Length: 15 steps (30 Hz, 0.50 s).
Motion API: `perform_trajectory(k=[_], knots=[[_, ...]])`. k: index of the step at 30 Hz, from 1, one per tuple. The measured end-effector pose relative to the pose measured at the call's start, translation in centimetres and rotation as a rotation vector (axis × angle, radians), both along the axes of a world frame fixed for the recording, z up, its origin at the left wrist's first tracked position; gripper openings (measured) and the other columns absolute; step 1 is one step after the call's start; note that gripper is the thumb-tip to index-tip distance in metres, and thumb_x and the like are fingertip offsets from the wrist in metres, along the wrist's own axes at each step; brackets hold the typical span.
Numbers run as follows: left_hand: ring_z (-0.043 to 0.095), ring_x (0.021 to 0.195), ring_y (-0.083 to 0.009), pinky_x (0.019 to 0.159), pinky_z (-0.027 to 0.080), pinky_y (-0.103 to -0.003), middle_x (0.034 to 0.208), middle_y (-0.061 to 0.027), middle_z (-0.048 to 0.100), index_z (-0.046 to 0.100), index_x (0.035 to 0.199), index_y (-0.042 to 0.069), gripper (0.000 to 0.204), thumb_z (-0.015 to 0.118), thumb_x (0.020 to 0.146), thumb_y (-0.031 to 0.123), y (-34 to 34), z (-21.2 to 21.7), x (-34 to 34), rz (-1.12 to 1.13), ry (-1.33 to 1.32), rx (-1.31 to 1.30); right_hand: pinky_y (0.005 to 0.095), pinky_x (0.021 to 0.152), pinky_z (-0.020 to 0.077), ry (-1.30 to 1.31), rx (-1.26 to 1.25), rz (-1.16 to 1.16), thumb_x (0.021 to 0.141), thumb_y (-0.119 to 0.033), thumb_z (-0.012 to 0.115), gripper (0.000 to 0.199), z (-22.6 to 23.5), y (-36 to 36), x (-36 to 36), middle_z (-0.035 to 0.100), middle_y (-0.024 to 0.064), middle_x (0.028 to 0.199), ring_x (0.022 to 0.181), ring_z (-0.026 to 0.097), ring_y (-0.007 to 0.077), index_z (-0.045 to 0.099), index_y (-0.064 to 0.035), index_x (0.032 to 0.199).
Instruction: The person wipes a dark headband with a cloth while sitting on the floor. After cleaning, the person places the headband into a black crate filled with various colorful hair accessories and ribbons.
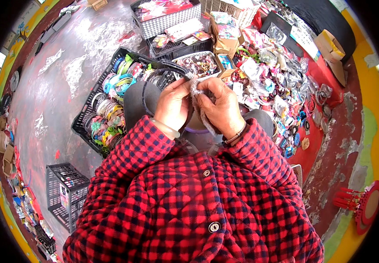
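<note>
fuzzy grey cloth strip (195, 88) pinched between left hand (172, 104) and right hand (220, 104)
both sets of fingers nearly closed, by the white plastic basket (214, 74)'s near edge; thin dark hoop (144, 98) maybe gripped too

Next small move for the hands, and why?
I'd probably have the right hand slide its pinch down the grey fuzzy strip toward the loose end: its thumb and fingers grip the strip's upper part, a length hangs free below, and the left hand is close by at the strip's top to steady it.
</note>
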<state>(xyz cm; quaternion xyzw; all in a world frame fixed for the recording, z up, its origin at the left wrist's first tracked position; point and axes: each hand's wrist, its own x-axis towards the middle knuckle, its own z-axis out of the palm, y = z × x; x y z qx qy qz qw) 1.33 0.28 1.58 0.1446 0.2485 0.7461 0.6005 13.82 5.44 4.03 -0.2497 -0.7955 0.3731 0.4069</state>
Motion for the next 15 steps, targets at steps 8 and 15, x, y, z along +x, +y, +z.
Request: perform_trajectory(k=[8, 15], knots=[[0.056, 0.093, -0.0152, 0.085, 0.043, -0.029, 0.1, -0.0072, 0.061, 0.059, 0.104, -0.001, 0.024, 0.06, 0.086, 0.014, 0.3, 0.6, -0.9, 0.106, 0.131, -0.025, 0.0329, 0.064, 0.0457, -0.041, -0.191, 0.114, 0.07, -0.002, 0.063, 0.013, -2.6, -1.7, 0.2, 0.057, 0.0133, 0.075, 0.07, 0.057, 0.0265, 0.059, -0.0024, 0.082], [0.057, 0.085, -0.0215, 0.078, 0.046, -0.035, 0.094, -0.0114, 0.06, 0.052, 0.11, -0.001, 0.037, 0.045, 0.094, 0.031, 0.6, 1.2, -2.8, -0.074, -0.04, 0.045, 0.0238, 0.064, 0.0451, -0.256, -0.637, 0.43, 0.075, 0.001, 0.064, 0.013, -4.9, -2.0, 0.9, 0.059, 0.0019, 0.079, 0.071, 0.055, 0.009, 0.061, -0.001, 0.088]])
